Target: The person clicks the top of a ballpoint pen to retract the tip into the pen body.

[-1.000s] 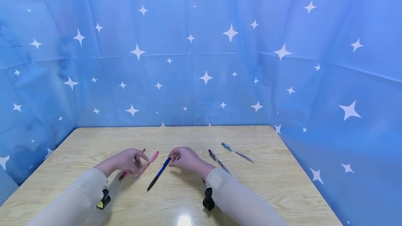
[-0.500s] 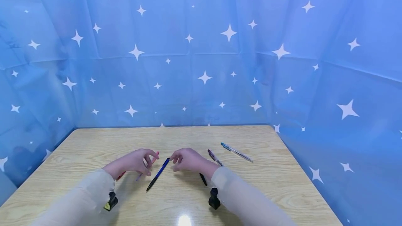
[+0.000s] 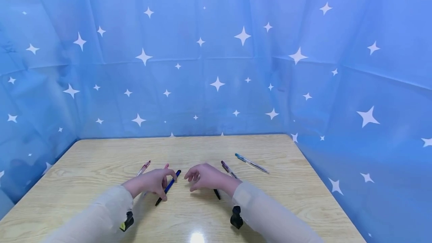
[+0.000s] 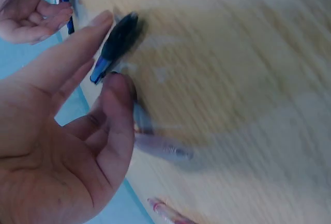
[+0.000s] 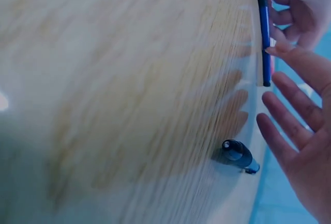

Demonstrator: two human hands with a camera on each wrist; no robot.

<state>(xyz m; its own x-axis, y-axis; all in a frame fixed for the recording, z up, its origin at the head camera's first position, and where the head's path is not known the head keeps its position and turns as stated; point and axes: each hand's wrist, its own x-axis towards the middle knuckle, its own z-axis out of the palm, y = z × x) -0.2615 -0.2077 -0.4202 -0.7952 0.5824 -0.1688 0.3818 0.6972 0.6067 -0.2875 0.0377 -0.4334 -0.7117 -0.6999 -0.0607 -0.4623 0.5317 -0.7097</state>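
Note:
A blue pen (image 3: 173, 180) with a black grip lies slanted on the table in the middle of the head view. Over it my left hand (image 3: 153, 181) reaches, thumb and forefinger spread on either side of the barrel; no firm pinch shows. In the left wrist view the pen's dark tip (image 4: 124, 32) stands between them. My right hand (image 3: 210, 177) hovers just right of the pen's far end, fingers loosely bent and holding nothing. Under the left hand, a pink pen (image 3: 166, 166) is mostly hidden. Behind that hand lies a red pen (image 3: 144, 168).
A black-ended pen (image 3: 216, 194) lies partly beneath the right wrist. Beyond the right forearm are a purple-capped pen (image 3: 228, 168) and a teal-capped clear pen (image 3: 251, 163). A blue star-patterned curtain (image 3: 216, 55) surrounds the wooden table (image 3: 101, 153) at the back and sides.
My left hand has moved right, from over the red and pink pens to the blue pen. My right hand has drawn slightly away from the blue pen's far end.

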